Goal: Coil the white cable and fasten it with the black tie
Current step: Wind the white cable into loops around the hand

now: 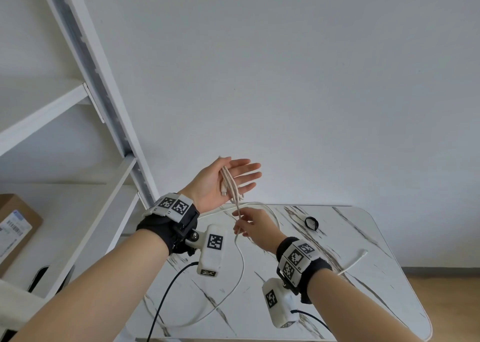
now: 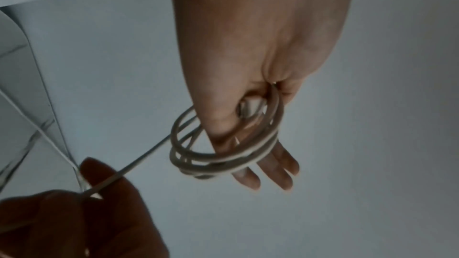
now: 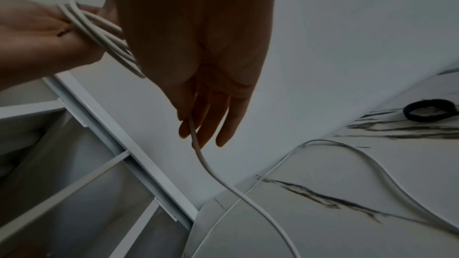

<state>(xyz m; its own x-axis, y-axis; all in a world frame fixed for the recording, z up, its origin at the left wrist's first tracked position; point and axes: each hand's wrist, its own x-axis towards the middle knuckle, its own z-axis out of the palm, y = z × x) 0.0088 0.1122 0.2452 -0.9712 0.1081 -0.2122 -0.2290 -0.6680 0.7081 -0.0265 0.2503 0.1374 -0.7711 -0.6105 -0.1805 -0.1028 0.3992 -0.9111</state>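
Loops of the white cable (image 1: 230, 183) circle the flat-fingered left hand (image 1: 220, 182) — the right hand (image 1: 250, 227), just below, pinches the slack trailing down to the surface (image 1: 363, 238).

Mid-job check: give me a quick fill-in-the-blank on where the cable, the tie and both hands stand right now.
1. The loops of the white cable are wound around the ____ hand.
2. The right hand pinches the ____ below those loops.
3. The black tie lies on the marble-patterned ____, untouched by either hand.
4. The cable's free end rests on the table, so coiling is ____ finished.

Missing words: left; cable; table; not
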